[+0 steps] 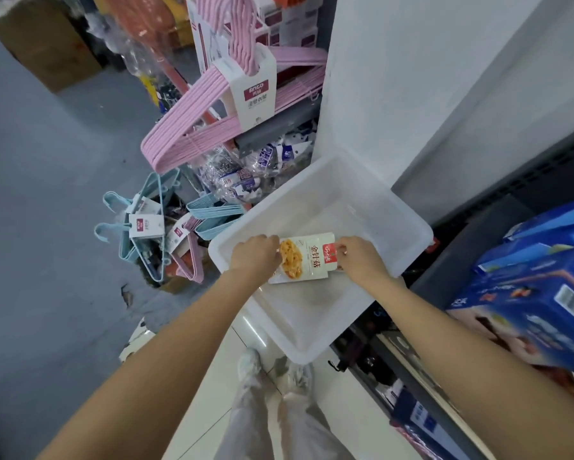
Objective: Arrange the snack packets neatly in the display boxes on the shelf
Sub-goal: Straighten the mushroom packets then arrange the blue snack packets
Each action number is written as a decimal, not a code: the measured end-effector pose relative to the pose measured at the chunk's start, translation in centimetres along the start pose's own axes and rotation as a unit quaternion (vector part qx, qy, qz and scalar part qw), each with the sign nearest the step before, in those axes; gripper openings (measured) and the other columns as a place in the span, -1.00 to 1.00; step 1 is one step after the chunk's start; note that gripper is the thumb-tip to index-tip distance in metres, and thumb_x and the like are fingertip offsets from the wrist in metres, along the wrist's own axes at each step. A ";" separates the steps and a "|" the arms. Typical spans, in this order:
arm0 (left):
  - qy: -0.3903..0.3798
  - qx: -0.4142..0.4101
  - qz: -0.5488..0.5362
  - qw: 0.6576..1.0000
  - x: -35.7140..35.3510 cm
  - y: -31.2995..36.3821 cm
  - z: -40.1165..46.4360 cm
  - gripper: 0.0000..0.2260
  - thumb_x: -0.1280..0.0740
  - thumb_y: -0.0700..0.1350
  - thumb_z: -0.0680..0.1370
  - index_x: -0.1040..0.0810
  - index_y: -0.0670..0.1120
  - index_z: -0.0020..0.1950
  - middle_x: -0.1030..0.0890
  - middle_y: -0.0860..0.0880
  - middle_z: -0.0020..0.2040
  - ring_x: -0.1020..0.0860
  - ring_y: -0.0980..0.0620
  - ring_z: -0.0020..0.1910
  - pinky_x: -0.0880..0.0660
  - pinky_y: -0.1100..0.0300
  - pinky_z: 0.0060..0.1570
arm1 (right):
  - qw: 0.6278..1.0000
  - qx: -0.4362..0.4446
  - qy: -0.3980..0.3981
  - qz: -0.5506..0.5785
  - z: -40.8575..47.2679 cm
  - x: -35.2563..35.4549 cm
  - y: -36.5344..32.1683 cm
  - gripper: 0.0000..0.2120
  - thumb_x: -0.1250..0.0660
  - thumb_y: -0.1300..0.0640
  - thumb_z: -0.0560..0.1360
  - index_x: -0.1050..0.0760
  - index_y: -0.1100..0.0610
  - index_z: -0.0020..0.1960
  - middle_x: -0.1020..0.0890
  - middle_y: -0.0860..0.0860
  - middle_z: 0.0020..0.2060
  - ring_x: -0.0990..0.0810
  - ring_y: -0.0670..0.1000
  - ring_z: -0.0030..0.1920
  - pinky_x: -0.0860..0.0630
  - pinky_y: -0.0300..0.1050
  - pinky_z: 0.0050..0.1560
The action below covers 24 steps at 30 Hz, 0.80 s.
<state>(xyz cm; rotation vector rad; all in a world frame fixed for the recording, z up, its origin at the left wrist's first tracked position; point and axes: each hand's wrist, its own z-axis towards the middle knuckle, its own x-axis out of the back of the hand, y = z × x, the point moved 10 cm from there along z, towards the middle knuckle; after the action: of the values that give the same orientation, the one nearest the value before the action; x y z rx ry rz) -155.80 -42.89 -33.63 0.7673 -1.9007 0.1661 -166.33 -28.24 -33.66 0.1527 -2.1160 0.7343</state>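
A small stack of white snack packets (307, 258) with an orange food picture and a red label lies over the inside of a translucent white plastic bin (371, 207). My left hand (254, 257) grips the packets' left end, fingers curled over the edge. My right hand (360, 260) pinches their right end by the red label. Both hands hold the stack just above the bin's floor; how many packets it holds is hidden.
Blue display boxes (541, 293) sit on the shelf at right. Pink hangers (212, 104) and blue hangers (146, 227) crowd the left, with bagged goods (245, 174) behind the bin. A white pillar (395, 78) rises beyond. My shoes (275, 370) stand on the tile floor.
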 end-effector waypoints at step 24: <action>0.078 -0.316 -0.115 0.938 0.1 18.7 -28.1 -0.78 -0.21 -0.06 0.59 -0.59 -0.14 0.04 -0.64 -0.10 -0.02 -0.58 -0.12 -0.02 -0.52 0.01 -0.03 | 0.958 -0.161 0.235 0.039 -39.8 6.0 10.2 -0.77 -0.17 0.11 0.58 -0.59 0.07 0.07 -0.64 0.03 -0.01 -0.58 0.08 -0.01 -0.52 -0.07 -0.16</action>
<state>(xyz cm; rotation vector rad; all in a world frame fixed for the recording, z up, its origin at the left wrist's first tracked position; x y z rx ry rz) -144.87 -15.87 -16.54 0.5030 -1.5590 -0.4986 -145.81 3.04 -15.69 -0.2623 -1.7566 0.4073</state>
